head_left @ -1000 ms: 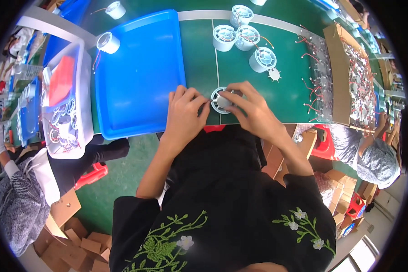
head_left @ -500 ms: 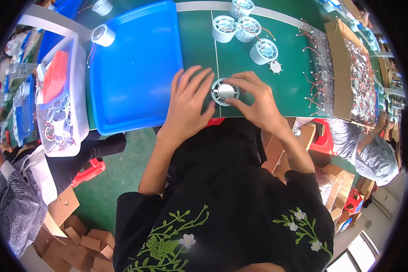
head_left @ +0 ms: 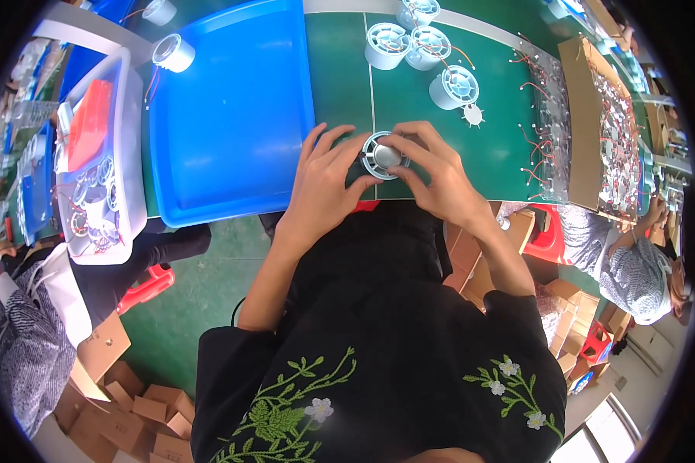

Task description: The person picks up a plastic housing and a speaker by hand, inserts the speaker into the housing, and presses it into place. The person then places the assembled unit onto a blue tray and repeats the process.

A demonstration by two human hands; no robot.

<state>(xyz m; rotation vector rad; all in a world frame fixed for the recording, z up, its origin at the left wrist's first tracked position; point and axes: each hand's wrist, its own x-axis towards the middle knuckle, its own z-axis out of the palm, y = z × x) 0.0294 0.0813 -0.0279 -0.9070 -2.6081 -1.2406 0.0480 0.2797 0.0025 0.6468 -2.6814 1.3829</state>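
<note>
A round, pale grey plastic housing [head_left: 371,165] with a spoked rim and a silver disc [head_left: 387,157] in its middle sits at the front edge of the green table. My left hand [head_left: 323,174] curls about its left side, fingertips and thumb at the rim. From the right, my right hand [head_left: 440,174] closes in a pinch, its fingertips and thumb on the silver disc and the rim beside it. The housing's lower part is hidden from above.
A big blue tray [head_left: 232,116] lies to the left, with a white cup-shaped housing [head_left: 173,52] on its corner. Beyond it stands a white bin [head_left: 135,154] of parts. Several similar housings [head_left: 453,87] and a small white notched disc [head_left: 472,116] are at the back right, near a cardboard box [head_left: 581,116] of wired parts.
My left hand has come in from beside the housing to its rim, its fingers now closer together. My right hand's fingers have drawn in over the silver disc.
</note>
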